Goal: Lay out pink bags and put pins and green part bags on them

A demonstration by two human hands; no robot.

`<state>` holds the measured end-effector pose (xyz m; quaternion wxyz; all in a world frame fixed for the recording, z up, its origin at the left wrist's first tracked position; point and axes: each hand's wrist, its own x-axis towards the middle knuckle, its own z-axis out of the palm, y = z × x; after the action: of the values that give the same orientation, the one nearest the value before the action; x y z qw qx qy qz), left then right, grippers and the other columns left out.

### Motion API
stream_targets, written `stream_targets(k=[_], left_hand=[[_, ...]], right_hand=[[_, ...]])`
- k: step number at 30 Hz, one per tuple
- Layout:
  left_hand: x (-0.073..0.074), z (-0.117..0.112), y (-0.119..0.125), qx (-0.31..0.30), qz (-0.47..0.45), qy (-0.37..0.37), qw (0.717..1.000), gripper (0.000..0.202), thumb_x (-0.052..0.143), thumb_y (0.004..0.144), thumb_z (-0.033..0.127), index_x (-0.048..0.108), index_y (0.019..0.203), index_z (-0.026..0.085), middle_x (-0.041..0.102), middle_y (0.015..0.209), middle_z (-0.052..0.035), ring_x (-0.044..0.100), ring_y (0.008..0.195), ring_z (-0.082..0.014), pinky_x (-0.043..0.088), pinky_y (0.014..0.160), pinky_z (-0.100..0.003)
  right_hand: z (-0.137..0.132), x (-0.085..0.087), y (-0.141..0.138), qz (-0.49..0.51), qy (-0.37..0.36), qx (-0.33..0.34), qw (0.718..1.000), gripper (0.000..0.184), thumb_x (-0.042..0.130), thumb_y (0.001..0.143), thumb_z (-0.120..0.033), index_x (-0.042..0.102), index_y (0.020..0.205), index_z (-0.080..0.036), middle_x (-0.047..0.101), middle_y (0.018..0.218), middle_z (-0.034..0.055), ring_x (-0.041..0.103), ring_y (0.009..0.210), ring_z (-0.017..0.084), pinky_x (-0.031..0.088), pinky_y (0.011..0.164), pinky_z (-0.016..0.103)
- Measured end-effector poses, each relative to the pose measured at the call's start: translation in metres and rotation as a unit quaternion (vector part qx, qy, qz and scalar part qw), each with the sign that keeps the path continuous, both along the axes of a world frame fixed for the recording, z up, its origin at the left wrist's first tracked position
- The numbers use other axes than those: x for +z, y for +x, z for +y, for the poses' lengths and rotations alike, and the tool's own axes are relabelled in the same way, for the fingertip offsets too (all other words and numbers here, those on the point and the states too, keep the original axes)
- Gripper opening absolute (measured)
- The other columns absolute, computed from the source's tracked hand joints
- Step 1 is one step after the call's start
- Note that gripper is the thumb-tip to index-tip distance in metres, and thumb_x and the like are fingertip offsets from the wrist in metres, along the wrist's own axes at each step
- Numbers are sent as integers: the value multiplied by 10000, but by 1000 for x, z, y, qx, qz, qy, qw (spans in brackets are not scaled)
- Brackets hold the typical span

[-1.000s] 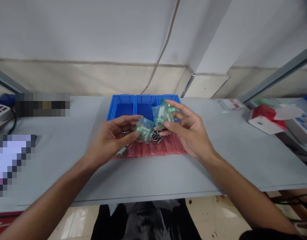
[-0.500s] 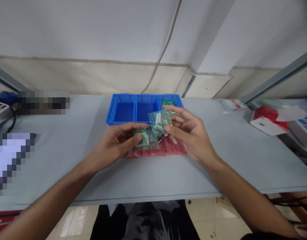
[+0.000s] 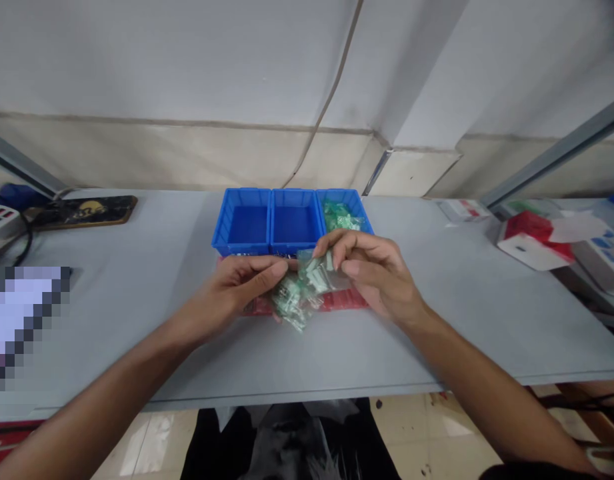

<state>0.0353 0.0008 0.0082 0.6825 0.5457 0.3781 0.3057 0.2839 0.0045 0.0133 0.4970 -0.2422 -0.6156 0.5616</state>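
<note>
Between the thumb and fingers of my left hand [image 3: 237, 285] is a small clear greenish plastic bag [image 3: 291, 300], hanging at an angle with pale pieces inside. My right hand [image 3: 379, 272] pinches another small plastic bag [image 3: 317, 275], which also shows whitish pieces. The two bags overlap, in front of the blue bins. Below both hands lies a row of red containers [image 3: 344, 300], partly covered by hands and bags; a few thin metal bits show at their back edge. Behind my right hand, the right blue bin [image 3: 369, 225] contains several similar greenish bags [image 3: 344, 217].
The left blue bin [image 3: 217, 233] and the middle blue bin [image 3: 319, 230] stand in the same row. A dark phone-like object [image 3: 87, 211] and a white power strip [image 3: 1, 223] lie at left. On the right are a red and white box [image 3: 531, 243] and a small white box [image 3: 463, 211].
My right hand has come lower and its fingers have drawn together on its bag. The left-hand bag has tipped downward. More of the right blue bin shows.
</note>
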Motion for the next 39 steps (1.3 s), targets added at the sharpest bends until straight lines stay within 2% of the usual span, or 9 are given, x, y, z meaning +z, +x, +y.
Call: stream_targets(k=[2, 7, 9, 13, 18, 24, 28, 33, 39], left_hand=[[0, 0, 0, -6, 0, 0, 1000, 396, 676, 959, 525, 756, 1209, 228, 688, 791, -19, 651, 662, -88, 555, 607, -167], [6, -1, 2, -38, 15, 26, 999, 358, 732, 936, 434, 733, 1226, 224, 718, 957, -41, 648, 771, -100, 566, 666, -177], [8, -1, 2, -46, 13, 35, 998, 287, 706, 956, 425, 749, 1143, 212, 704, 909, -24, 624, 737, -84, 546, 646, -161], [9, -1, 0, -51, 27, 68, 996, 288, 642, 995, 442, 754, 940, 183, 628, 755, 16, 536, 647, -50, 455, 572, -119], [8, 0, 1, -54, 49, 107, 992, 204, 694, 968, 377, 781, 1085, 234, 737, 938, -12, 602, 752, -80, 476, 635, -153], [5, 1, 1, -58, 73, 132, 987, 176, 694, 967, 350, 803, 948, 214, 727, 825, 2, 585, 706, -64, 454, 637, -146], [6, 0, 1, 14, 65, 83, 994, 202, 752, 917, 391, 789, 933, 193, 730, 791, -2, 617, 657, -81, 488, 579, -158], [4, -5, 0, 143, 63, 92, 983, 228, 822, 853, 415, 818, 1000, 241, 797, 911, -21, 703, 751, -127, 581, 658, -203], [-8, -22, -11, 243, 98, 130, 956, 278, 879, 785, 412, 828, 1022, 277, 804, 1000, -23, 735, 866, -172, 627, 716, -249]], right_hand=[[0, 1, 1, -7, -10, 12, 1000, 50, 740, 931, -209, 701, 944, -179, 678, 1034, 57, 618, 921, 145, 506, 798, 280], [-1, 6, 4, -41, -26, 67, 997, 373, 776, 891, -144, 613, 1216, -228, 609, 1304, 84, 635, 924, 135, 562, 724, 266], [-1, 9, 7, -72, -19, 64, 995, 431, 794, 880, -157, 597, 1256, -232, 632, 1274, 82, 654, 940, 147, 577, 739, 269], [0, 12, 11, -133, -5, 46, 990, 449, 777, 907, -206, 611, 1324, -216, 713, 1167, 81, 695, 963, 175, 595, 796, 293], [0, 14, 11, -152, -10, 66, 986, 458, 761, 926, -226, 624, 1363, -221, 739, 1215, 87, 711, 1010, 189, 609, 848, 313], [-4, 14, 7, -179, -51, 83, 979, 485, 743, 941, -276, 591, 1401, -259, 711, 1305, 81, 678, 853, 123, 605, 648, 223], [-6, 12, 1, -156, -37, 17, 987, 507, 765, 925, -295, 583, 1397, -260, 724, 1187, 64, 684, 911, 150, 590, 739, 266], [-9, 3, -10, -154, -91, -51, 983, 464, 819, 870, -337, 625, 1283, -250, 712, 799, -18, 647, 653, 134, 529, 601, 270], [-14, -7, -31, -167, -66, -93, 979, 365, 820, 854, -322, 669, 1168, -212, 738, 781, -14, 691, 700, 152, 548, 659, 296]])
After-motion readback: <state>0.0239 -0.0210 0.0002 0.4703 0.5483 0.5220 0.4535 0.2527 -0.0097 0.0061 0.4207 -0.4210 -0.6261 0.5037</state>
